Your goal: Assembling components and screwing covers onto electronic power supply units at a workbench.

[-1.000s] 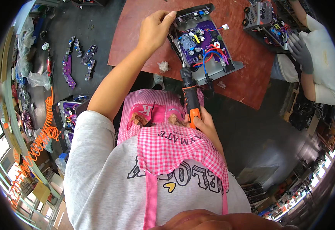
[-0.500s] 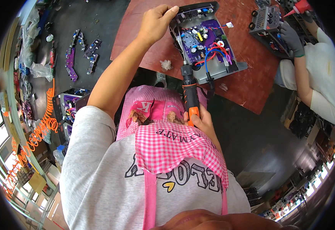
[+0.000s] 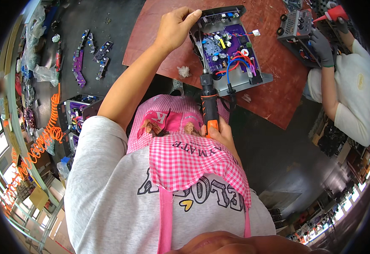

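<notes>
An opened metal chassis (image 3: 259,80) with a purple circuit board (image 3: 236,38) lies on the red-brown tabletop ahead of me. My left hand (image 3: 174,27) is closed on the upper left corner of its raised dark panel (image 3: 223,11), thumb along the top edge. My right hand (image 3: 222,132) wraps round the orange-and-black handle of an electric screwdriver (image 3: 210,106) near my lap. The screwdriver's long bit reaches into the chassis along its left side; where the tip ends is hard to make out. Red and blue wires (image 3: 231,63) loop over the board's near end.
A co-worker's gloved hand (image 3: 320,46) steadies another unit (image 3: 295,25) at the right, with a red bottle (image 3: 334,13) in the other hand. Loose purple boards (image 3: 79,67) lie on a dark surface at left, near an orange coiled hose (image 3: 55,131). Crumpled plastic (image 3: 184,71) sits beside the chassis.
My hands and the screwdriver keep nearly the same pose at the chassis. The co-worker's arm and the red bottle have shifted slightly. The view has moved a little.
</notes>
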`<move>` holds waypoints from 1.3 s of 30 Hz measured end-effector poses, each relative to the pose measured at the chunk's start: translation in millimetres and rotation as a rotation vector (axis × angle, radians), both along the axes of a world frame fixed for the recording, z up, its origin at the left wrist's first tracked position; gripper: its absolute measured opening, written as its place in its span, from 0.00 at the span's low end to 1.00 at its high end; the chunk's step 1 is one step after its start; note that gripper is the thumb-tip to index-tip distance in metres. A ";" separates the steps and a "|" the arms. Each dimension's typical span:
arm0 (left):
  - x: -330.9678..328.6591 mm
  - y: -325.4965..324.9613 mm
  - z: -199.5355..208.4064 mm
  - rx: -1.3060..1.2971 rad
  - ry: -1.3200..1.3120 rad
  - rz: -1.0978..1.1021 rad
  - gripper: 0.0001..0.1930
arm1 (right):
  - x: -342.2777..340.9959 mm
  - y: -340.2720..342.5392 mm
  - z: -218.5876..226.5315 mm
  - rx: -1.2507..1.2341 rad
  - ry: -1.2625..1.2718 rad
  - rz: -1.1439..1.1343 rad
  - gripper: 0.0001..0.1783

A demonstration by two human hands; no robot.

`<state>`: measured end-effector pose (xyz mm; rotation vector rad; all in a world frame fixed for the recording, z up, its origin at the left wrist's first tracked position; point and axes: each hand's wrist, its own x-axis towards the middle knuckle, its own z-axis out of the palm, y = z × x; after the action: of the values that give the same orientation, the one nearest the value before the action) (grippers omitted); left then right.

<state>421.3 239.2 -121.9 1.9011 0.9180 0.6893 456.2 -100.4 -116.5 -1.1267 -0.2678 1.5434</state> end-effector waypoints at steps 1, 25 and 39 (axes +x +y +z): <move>0.3 1.0 -1.4 0.028 0.002 0.005 0.21 | 0.4 -0.2 0.3 0.000 -0.002 -0.001 0.29; -9.5 -3.8 -8.4 -0.165 -0.133 0.010 0.22 | 1.0 -4.5 -0.2 0.092 0.107 0.046 0.31; -119.8 -176.4 38.6 -1.097 -0.586 -0.051 0.30 | -23.0 69.2 53.8 0.385 -1.132 0.244 0.51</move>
<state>301.5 62.8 -83.3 0.6866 0.6369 0.4938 433.2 -31.2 -62.7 -1.5733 -1.4304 0.8238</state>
